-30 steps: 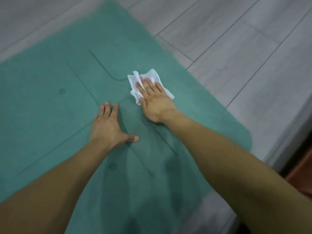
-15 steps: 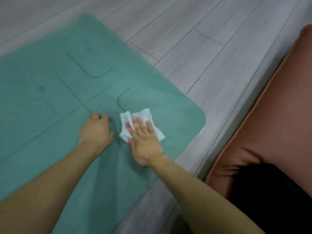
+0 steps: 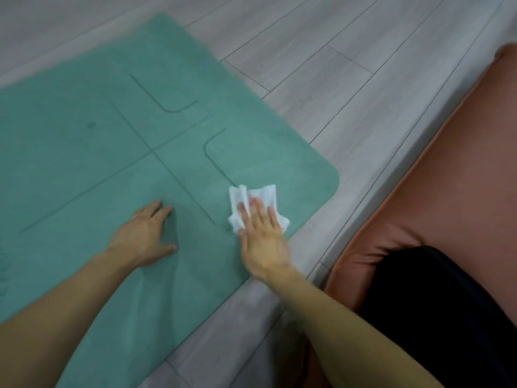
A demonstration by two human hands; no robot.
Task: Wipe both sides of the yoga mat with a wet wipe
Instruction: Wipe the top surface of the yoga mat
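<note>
A teal yoga mat (image 3: pixel 84 163) with darker alignment lines lies flat on the floor, its rounded corner at the right. My right hand (image 3: pixel 261 236) presses a crumpled white wet wipe (image 3: pixel 263 196) onto the mat with straight fingers, close to the mat's near edge and that corner. My left hand (image 3: pixel 145 236) rests flat on the mat to the left, fingers spread, holding nothing.
Grey wood-look floor planks (image 3: pixel 335 65) surround the mat. An orange-brown cushion (image 3: pixel 447 177) lies at the right, with a black fabric item (image 3: pixel 436 317) on it near my right forearm.
My right hand has slid the wipe to the right and toward the mat's near edge and corner. My left hand stays planted on the mat. The view shifted slightly.
</note>
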